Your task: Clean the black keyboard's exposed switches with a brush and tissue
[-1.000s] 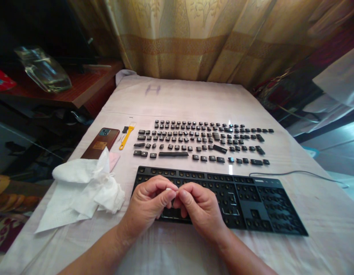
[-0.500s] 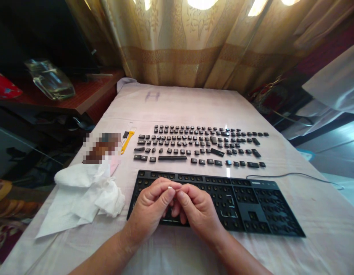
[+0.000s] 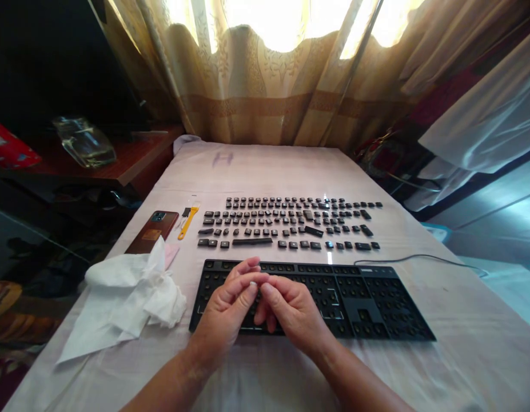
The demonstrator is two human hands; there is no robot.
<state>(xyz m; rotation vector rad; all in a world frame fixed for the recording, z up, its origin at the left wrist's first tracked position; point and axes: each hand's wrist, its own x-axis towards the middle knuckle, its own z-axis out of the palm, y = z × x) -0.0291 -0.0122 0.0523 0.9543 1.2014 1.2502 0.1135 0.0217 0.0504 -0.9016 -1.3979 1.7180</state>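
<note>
My left hand (image 3: pixel 228 308) and my right hand (image 3: pixel 293 308) meet fingertip to fingertip over the black keyboard (image 3: pixel 364 300). Thumbs and forefingers are pinched together on both sides; anything held between them is too small or hidden to make out. Keycaps are off the keyboard, so its bare switch posts and several metal wire stabilizers show. The hands cover part of its left and middle. Just behind it, loose black keycaps lie in rows on the pale cloth, among them a long spacebar (image 3: pixel 252 241) and a large tilted keycap (image 3: pixel 313 231).
To the left lie crumpled white paper towels (image 3: pixel 114 297), a phone (image 3: pixel 155 232) and a yellow-handled brush (image 3: pixel 188 223). The keyboard's cable (image 3: pixel 419 257) runs right over the cloth. A glass jar (image 3: pixel 87 143) stands on the brown desk at the far left.
The camera view has tilted up slightly and shifted, so the keyboard and keycaps sit a little farther left. Some left fingers have lifted and spread; the fingertips still meet.
</note>
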